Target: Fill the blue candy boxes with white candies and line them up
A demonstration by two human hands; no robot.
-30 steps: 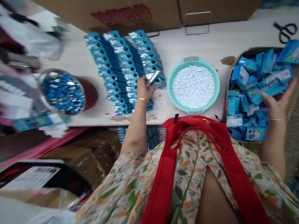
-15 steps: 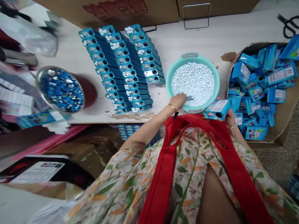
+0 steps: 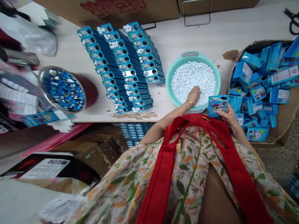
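Note:
My left hand [image 3: 193, 95] is closed and dips into the white candies [image 3: 196, 76] in a turquoise basin [image 3: 170, 82]. A bit of grey metal shows by its fingertips, likely the small metal scoop seen earlier; most of it is hidden. My right hand [image 3: 229, 116] grips a small blue candy box [image 3: 217, 106] by its right side, just beyond the basin's near right rim. The box stands roughly upright, its printed front toward me and a dark round hole in its top.
Rows of blue boxes [image 3: 126, 67], some with white candies on top, stand left of the basin. A metal-rimmed pot [image 3: 42, 90] of blue and silver pieces is farther left. At right, a cardboard carton [image 3: 282, 124] holds loose blue boxes. Black scissors [image 3: 291, 21] lie behind it.
My left hand has moved right and deeper into the candies, and the metal scoop is now mostly out of sight. My right hand has turned the box from lying tilted to upright.

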